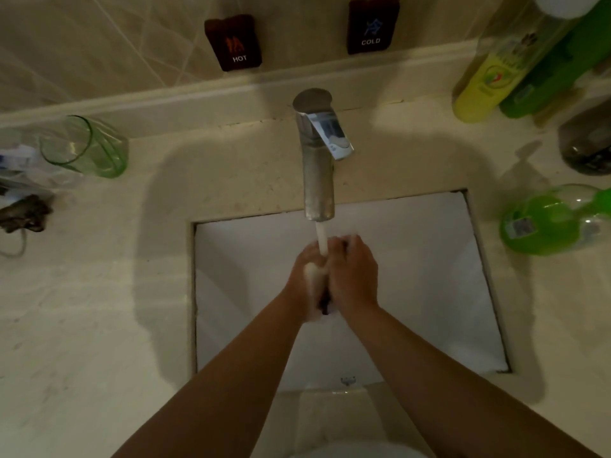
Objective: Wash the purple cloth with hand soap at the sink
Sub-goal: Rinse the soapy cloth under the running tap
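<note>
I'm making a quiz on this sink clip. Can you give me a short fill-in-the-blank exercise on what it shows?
1. Water runs from the faucet onto the two ____ pressed together over the sink.
2. The left wall sign reads ____.
3. The right wall sign reads ____.
4. The empty glass on the left counter is tinted ____.

Missing words: hands; HOT; COLD; green

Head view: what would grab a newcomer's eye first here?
Both hands, left hand and right hand, pressed together under the water stream from the faucet, over the white sink. A dark sliver shows between them, perhaps the cloth. Next, the bright green bottle on the counter at right.
</note>
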